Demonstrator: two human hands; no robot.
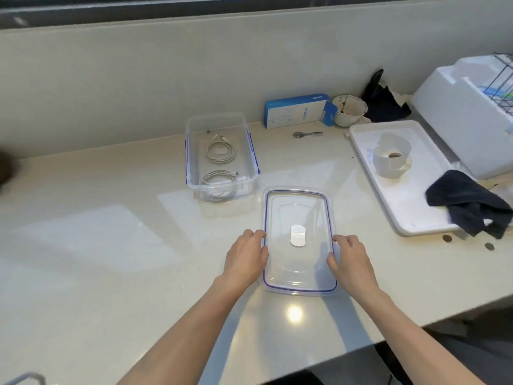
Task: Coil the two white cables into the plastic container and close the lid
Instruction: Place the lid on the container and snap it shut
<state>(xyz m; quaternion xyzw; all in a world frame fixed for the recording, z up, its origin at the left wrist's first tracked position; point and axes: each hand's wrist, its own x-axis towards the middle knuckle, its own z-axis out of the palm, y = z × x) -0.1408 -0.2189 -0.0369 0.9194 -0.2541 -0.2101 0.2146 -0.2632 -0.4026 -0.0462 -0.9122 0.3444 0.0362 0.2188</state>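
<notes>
A clear plastic container [191, 151] with blue side clips stands open on the pale counter. Two coiled white cables lie inside it, one cable [219, 152] toward the back and the other cable [219, 181] at the front. The clear lid [298, 270] with a blue seal and a white sticker lies flat on the counter, nearer to me and right of the container. My left hand [245, 258] grips the lid's left edge. My right hand [350, 259] grips its right edge.
A white tray [399, 201] at the right holds a roll of white tape [390, 157] and a dark cloth [469, 202]. Behind are a blue box [295, 111], a dirty white cup [349, 110], a spoon [306, 133] and a white foam box [460, 112]. Two coins [447, 238] lie near the tray.
</notes>
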